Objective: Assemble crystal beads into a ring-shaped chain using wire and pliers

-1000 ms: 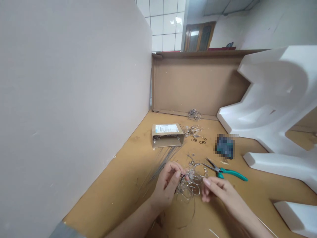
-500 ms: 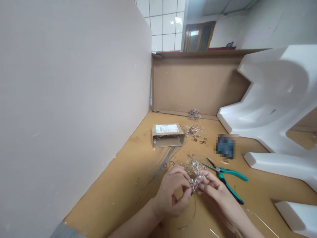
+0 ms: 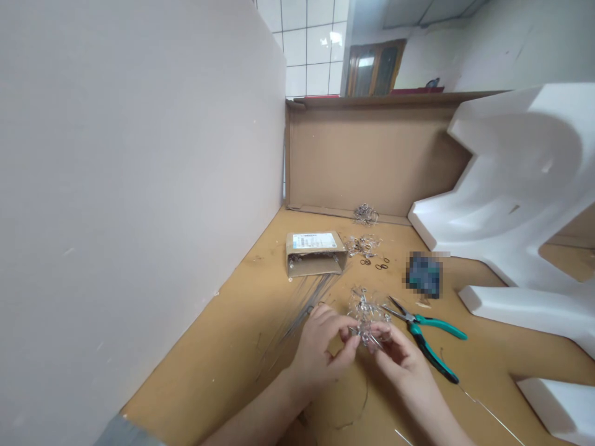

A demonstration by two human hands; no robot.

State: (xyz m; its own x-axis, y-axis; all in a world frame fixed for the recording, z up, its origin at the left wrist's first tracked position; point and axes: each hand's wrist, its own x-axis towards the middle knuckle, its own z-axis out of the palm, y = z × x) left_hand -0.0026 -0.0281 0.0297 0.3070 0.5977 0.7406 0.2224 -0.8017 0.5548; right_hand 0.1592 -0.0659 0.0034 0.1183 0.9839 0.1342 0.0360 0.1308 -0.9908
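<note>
My left hand (image 3: 320, 347) has its thumb and forefinger pinched on the left side of a small tangle of shiny metal wire pieces (image 3: 365, 333). Opposite it, my right hand (image 3: 404, 362) grips the same tangle between thumb and fingers. The exact shape of the pieces is too small and blurred to tell. Just beyond my fingertips lies a loose heap of similar wire pieces (image 3: 364, 302). Needle-nose pliers (image 3: 411, 319) with teal and black handles rest, jaws apart, to the right of my right hand.
A small open cardboard box (image 3: 341, 248) with a label stands ahead. Thin straight wires (image 3: 297, 313) lie in front of it. Further metal piles (image 3: 362, 246) and dark rings (image 3: 381, 267) are to its right. White foam (image 3: 488, 297) borders the right, a pale panel (image 3: 162, 186) the left.
My hands have drawn closer together around the wire tangle. My left fingertips have risen slightly and now pinch at its left side.
</note>
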